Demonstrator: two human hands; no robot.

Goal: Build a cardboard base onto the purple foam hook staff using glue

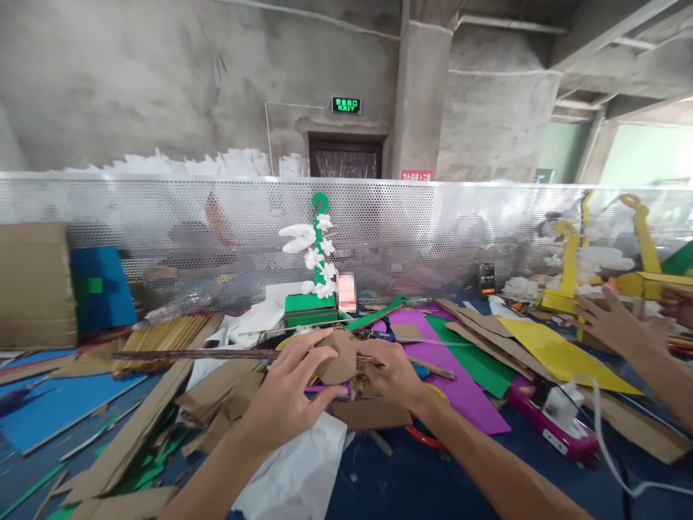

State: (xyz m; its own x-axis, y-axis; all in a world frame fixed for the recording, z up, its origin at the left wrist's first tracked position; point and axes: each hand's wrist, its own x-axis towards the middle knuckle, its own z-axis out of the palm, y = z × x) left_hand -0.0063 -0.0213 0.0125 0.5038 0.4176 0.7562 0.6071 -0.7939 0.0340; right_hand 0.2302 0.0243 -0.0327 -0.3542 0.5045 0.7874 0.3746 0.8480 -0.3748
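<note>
My left hand (pixel 297 383) grips a small many-sided piece of brown cardboard (pixel 336 359) between thumb and fingers. A long thin brown strip (pixel 200 354) runs level behind my left fingers. What looks like its other end shows right of the cardboard, where my right hand (pixel 393 372) pinches it with closed fingers. Whether the strip is joined to the cardboard I cannot tell. Just beyond my hands stands a green hook-topped post (pixel 319 249) with white flower shapes on a green box base (pixel 310 310). White paper (pixel 303 469) lies below my left hand.
Cardboard strips (pixel 135 426) and a blue sheet (pixel 48 397) lie left. Purple (pixel 449 368) and yellow sheets (pixel 568 354) lie right, near a magenta power strip (pixel 552 422) with a white cable. A co-worker's hand (pixel 622 321) reaches in at right. A perforated metal screen (pixel 406 238) stands behind.
</note>
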